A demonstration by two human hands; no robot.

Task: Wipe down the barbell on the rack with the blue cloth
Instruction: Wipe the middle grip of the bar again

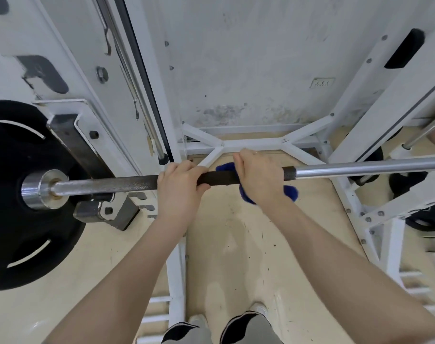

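The barbell (360, 167) runs across the view on the white rack, dark and knurled at the left, shiny steel to the right. My left hand (180, 187) is wrapped around the dark part of the bar. Just to its right, my right hand (259, 175) grips the bar with the blue cloth (289, 192) folded around it; cloth shows above and below the hand. A black weight plate (25, 219) sits on the bar's left end behind a chrome sleeve (41, 188).
White rack uprights (127, 100) rise at left and right, with a white floor frame (251, 145) ahead below the bar. More black plates (407, 184) are stored at the right. My feet (246, 326) stand on the beige floor under the bar.
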